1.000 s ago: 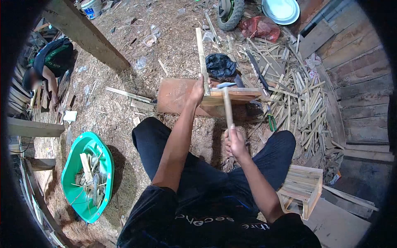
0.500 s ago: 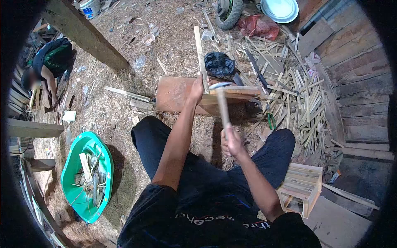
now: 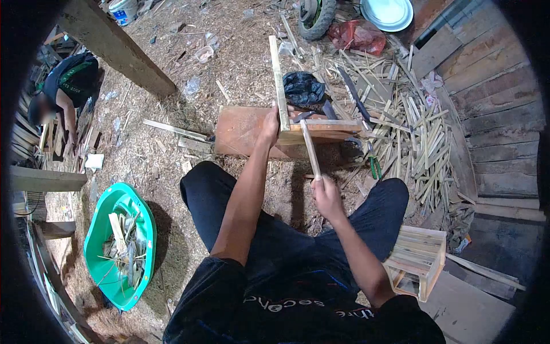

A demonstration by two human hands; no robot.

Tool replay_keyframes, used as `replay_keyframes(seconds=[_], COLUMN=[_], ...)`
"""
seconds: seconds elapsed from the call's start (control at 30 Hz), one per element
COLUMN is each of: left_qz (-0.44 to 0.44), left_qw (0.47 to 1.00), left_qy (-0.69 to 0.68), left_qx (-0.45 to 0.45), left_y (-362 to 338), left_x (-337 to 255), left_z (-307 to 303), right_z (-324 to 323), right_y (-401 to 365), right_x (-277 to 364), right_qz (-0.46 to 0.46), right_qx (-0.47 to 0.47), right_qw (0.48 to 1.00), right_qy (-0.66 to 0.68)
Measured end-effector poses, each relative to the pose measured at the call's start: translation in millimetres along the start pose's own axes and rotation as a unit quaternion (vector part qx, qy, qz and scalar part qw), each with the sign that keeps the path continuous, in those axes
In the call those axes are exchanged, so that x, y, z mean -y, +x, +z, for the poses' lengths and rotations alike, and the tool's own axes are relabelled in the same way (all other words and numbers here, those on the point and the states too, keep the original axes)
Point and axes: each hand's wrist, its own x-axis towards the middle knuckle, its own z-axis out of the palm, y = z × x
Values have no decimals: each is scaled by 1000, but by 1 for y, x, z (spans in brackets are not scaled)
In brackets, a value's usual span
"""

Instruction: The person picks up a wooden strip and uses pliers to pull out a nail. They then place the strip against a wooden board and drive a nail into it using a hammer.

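My left hand [image 3: 271, 125] is closed around the lower part of a long pale wooden slat [image 3: 277, 74], which extends away from me over a low wooden block [image 3: 243, 132]. In my right hand [image 3: 327, 198] is the wooden handle of a hammer [image 3: 310, 148]. Its dark head lies right beside the slat's near end, above the block's top edge. A black plastic bag [image 3: 303, 88] sits just behind the block. Green-handled pliers [image 3: 375, 167] are to the right of it.
Loose wooden sticks [image 3: 427, 152] are heaped on the right. A small slatted wooden crate [image 3: 417, 261] stands by my right knee. On the left, a green tub [image 3: 150, 252] contains wood scraps. Another person [image 3: 71, 86] bends down beyond a wooden post [image 3: 117, 49].
The hammer, blurred by motion earlier, now shows sharply with its head beside the slat. My right hand has shifted slightly, while my left hand and the slat stay nearly in place.
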Motion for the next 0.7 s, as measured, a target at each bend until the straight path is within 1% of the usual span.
replay_keyframes(seconds=[0.03,0.1,0.17,0.2,0.23,0.33,0.47,0.57,0.7], left_qz=[15,46,125,165,188,146,151,133,114], left_qw=[999,992,992,983,977,979,939,979,983], left_qy=[-40,-119,10,75,100,142,308,143,136], left_qx=[5,13,-11,-21,0,28,31,56,40], left_y=[-3,-8,-19,-27,-39,-56,-65,-54,-57], left_x=[4,14,28,33,29,32,6,31,23], left_z=[-1,-4,-10,-11,-16,-10,1,-12,-10], right_z=[1,-2,-4,-5,-7,-7,-1,-1,0], right_y=[0,0,2,4,6,6,6,5,0], right_x=[1,11,16,15,11,5,0,2,5], right_qz=[-76,-57,-19,-22,-23,-28,-30,-24,-29], right_qx=[-27,-34,-26,-26,-26,-31,-17,-5,-11], right_qw=[991,991,994,993,992,992,993,994,996], right_qy=[-103,-116,-108,-114,-121,-121,-112,-107,-81])
